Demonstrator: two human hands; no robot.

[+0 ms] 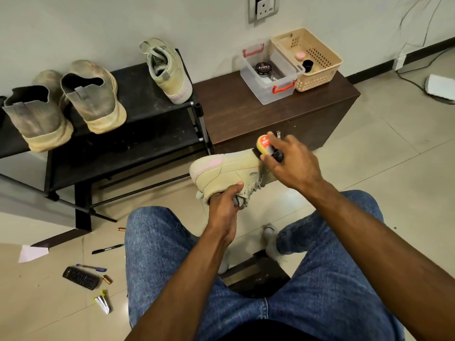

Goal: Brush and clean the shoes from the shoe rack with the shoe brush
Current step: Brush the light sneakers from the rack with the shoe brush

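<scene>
— Where do the hands stand?

— The left hand (225, 204) is pushed into the mouth of the beige shoe (225, 169), fingers closed on the collar, holding it in the air above the knees with the sole turned away from the person. The right hand (289, 161) is wrapped tight around the shoe brush (264, 146), whose bristles meet the shoe at its toe end, close to the sole edge.

— How should the brushing go?

— I'd judge short strokes along the upper, away from the body, with the left hand bracing from inside so the wall does not cave. Turn the shoe by the wrist rather than regrip. The brush is blurred, so I cannot tell how hard it presses.

— And what lies around?

— Its mate (170, 70) stands at the right end of the shoe rack (138, 94), on the top shelf. Two dirty grey shoes (66, 102) sit towards the left end, heels outward; these look untouched. Beside the rack, a brown cabinet (246, 112) carries a clear box (268, 77) with a polish tin (264, 68) near its back edge, and a cream basket (317, 62) at the back right corner.

— Anything in the way?

— Nothing between hands and rack. A remote (80, 278), pens and batteries lie on the floor to the left, well apart from the feet.
</scene>
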